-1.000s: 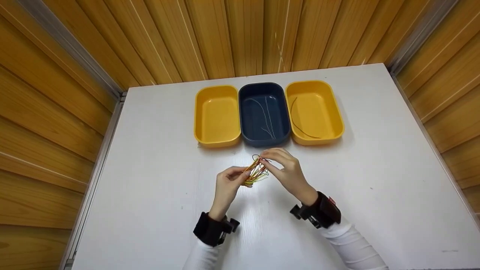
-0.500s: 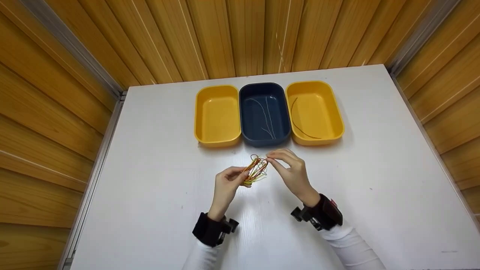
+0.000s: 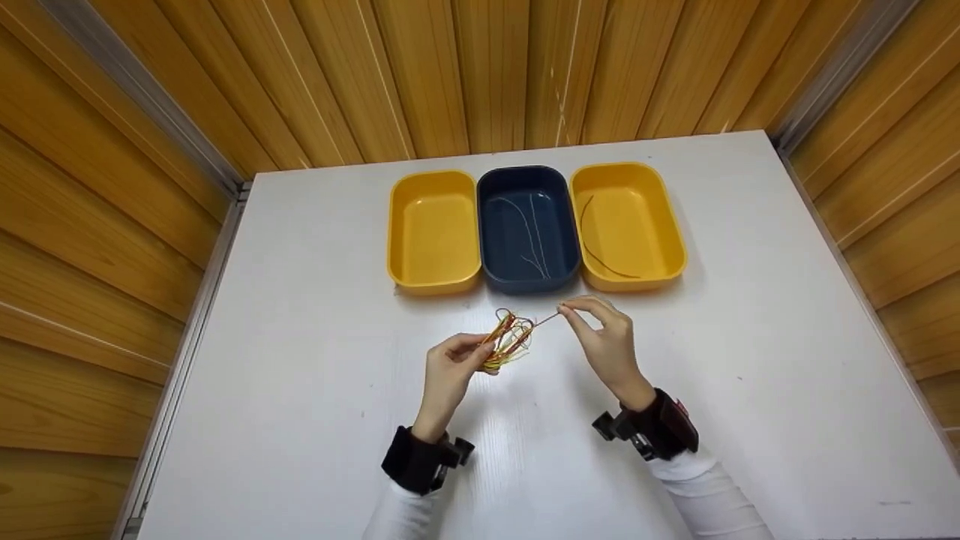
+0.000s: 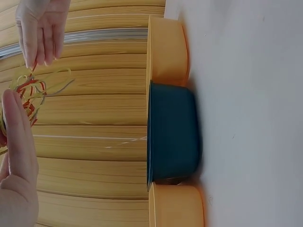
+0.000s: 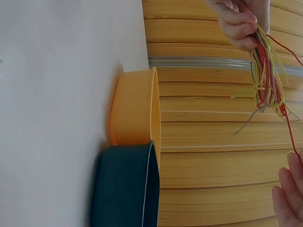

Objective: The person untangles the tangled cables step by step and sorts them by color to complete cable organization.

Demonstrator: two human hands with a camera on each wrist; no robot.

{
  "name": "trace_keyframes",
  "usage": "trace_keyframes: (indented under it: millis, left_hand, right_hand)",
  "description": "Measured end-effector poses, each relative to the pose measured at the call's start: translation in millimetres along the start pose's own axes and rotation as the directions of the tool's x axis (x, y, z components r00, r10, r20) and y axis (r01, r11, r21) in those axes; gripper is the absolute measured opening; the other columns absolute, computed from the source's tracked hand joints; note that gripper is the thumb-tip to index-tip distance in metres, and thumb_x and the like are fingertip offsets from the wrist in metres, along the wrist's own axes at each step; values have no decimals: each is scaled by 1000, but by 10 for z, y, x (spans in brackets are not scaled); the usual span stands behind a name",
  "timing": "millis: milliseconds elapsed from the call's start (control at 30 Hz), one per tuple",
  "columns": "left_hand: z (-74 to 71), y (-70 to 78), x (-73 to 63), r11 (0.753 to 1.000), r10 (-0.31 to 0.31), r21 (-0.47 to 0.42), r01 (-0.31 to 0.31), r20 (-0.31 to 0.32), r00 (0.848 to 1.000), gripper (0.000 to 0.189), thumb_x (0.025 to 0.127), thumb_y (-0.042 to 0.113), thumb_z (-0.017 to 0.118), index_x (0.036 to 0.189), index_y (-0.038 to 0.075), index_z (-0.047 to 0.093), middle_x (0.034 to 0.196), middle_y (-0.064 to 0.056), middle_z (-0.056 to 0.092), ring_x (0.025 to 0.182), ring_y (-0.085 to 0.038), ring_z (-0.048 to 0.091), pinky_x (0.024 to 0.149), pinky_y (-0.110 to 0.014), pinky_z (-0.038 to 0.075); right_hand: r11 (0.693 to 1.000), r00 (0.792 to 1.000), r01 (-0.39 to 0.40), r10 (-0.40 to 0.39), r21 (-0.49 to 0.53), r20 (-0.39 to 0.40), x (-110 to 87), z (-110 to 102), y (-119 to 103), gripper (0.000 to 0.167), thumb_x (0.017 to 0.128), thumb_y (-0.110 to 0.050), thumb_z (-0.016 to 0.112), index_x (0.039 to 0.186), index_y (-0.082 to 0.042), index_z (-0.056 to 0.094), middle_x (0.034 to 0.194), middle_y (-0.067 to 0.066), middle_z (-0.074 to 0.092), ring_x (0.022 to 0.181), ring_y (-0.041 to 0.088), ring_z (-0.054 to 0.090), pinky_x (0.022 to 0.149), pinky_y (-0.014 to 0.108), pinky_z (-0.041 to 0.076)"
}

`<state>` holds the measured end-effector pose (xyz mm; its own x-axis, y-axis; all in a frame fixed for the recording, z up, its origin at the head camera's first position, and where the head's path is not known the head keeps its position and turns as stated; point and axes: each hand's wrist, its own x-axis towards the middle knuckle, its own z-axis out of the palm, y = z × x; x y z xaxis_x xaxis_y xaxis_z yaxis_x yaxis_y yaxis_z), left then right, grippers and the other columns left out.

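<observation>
My left hand (image 3: 454,369) grips a tangled bundle of thin wires (image 5: 266,75), coloured red, yellow and grey, in front of the dark blue bin. Loops and loose ends of the bundle stick out past the fingers. To its right, my right hand (image 3: 606,341) pinches one red wire (image 5: 290,132) between thumb and fingertips. In the head view that wire runs taut and straight from the bundle to the pinch. The left wrist view shows the right hand (image 4: 43,30) beyond the bundle, fingers extended together.
Three bins stand side by side behind the hands: a yellow bin (image 3: 435,288) at left, a dark blue bin (image 3: 531,286) holding several pale wires, and another yellow bin (image 3: 637,284) holding one dark curved wire. All rest on a white table (image 3: 315,315) before wood-patterned walls (image 3: 480,75).
My right hand has moved away to the right from the bundle, drawing a length of red wire out of it. The left hand has stayed nearly still, holding the bundle.
</observation>
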<state>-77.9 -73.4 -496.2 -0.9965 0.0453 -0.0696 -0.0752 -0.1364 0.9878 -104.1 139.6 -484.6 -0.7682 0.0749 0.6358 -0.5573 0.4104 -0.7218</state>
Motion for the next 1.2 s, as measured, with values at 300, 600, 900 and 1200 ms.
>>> trace_keyframes:
  millis: [300, 600, 900, 1200]
  left_hand:
    - [-105, 10, 1, 1000, -11, -15, 10, -52, 999, 26, 92, -11, 62, 109, -30, 59, 96, -29, 74, 65, -2, 70, 62, -20, 63]
    - [-139, 24, -4, 1000, 1, -10, -2, -36, 999, 25, 91, -13, 63, 108, -31, 59, 95, -27, 74, 66, -1, 71, 61, -18, 62]
    - [-151, 25, -21, 998, 27, 48, -27, 13, 1000, 23, 91, -13, 63, 107, -29, 61, 103, -46, 66, 65, 1, 69, 62, -17, 62]
    - [-115, 18, -15, 996, 22, 80, -30, 107, 994, 21, 92, -11, 64, 105, -27, 62, 97, -43, 68, 66, 1, 68, 63, -17, 62]
  right_hand:
    - [996, 994, -75, 70, -48, -87, 81, -215, 119, 9, 78, 19, 75, 85, 15, 73, 80, 31, 71, 88, -23, 58, 88, -1, 48]
    - [987, 983, -154, 147, -55, -113, 108, -343, 192, 7, 80, 20, 73, 87, 18, 71, 83, 36, 70, 85, -28, 56, 83, -2, 49]
    - [927, 920, -341, 363, 154, -148, 199, -500, 269, 15, 88, 14, 69, 94, 27, 65, 81, -30, 71, 80, -13, 67, 84, 4, 55]
    - [912, 894, -370, 402, 179, -198, 285, -553, 321, 13, 89, 14, 68, 93, 26, 65, 78, -31, 69, 75, -11, 67, 81, 5, 55]
